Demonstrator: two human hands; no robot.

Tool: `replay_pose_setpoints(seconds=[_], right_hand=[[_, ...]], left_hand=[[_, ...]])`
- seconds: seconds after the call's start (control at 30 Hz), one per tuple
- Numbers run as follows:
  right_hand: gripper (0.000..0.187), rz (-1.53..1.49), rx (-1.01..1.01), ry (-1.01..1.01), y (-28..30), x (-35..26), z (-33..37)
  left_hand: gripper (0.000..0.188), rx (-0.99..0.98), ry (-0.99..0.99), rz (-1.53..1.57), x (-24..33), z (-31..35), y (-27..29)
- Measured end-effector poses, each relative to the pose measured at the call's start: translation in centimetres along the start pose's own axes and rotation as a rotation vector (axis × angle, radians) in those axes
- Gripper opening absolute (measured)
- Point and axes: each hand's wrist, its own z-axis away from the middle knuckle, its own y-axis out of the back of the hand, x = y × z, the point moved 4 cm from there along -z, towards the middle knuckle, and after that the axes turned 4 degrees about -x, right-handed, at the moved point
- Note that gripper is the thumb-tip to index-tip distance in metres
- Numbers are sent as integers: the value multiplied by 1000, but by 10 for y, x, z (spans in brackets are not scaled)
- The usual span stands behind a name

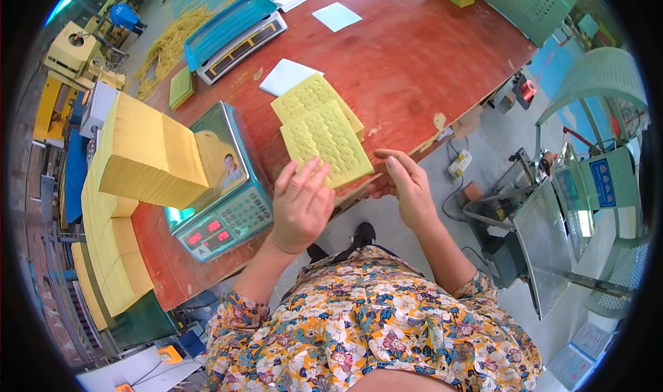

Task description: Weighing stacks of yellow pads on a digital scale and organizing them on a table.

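Observation:
A small stack of yellow sheets embossed with wavy rows (321, 140) lies at the near edge of the red table, with another embossed yellow stack (304, 96) partly under it. My left hand (302, 202) rests on the near left edge of the upper stack, fingers spread and lying over it. By its right corner is my right hand (407, 185), thumb and fingers apart and partly curled; whether the fingertips touch the corner I cannot tell. Left of my hands, a teal digital scale (242, 216) carries a tall block of plain yellow sheets (152, 150).
More yellow stacks (114, 254) line the red table's (407, 60) left edge. White papers (286, 76) lie beyond the embossed stacks. A second scale with a blue tray (231, 29) stands farther back. Right of the table are a green chair (594, 81) and a metal-topped machine (539, 247).

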Motion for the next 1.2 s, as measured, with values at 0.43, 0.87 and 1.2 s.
replay_pose_setpoints(seconds=[0.43, 0.87, 1.2], right_hand=[[32, 328, -54, 111, -74, -14, 12], [24, 446, -415, 750, -363, -115, -29], [40, 679, -469, 617, -444, -82, -125]], left_hand=[[24, 247, 1266, 1652, -49, 79, -14], [17, 686, 855, 906, -219, 70, 290], [18, 338, 1070, 905, -356, 108, 272]])
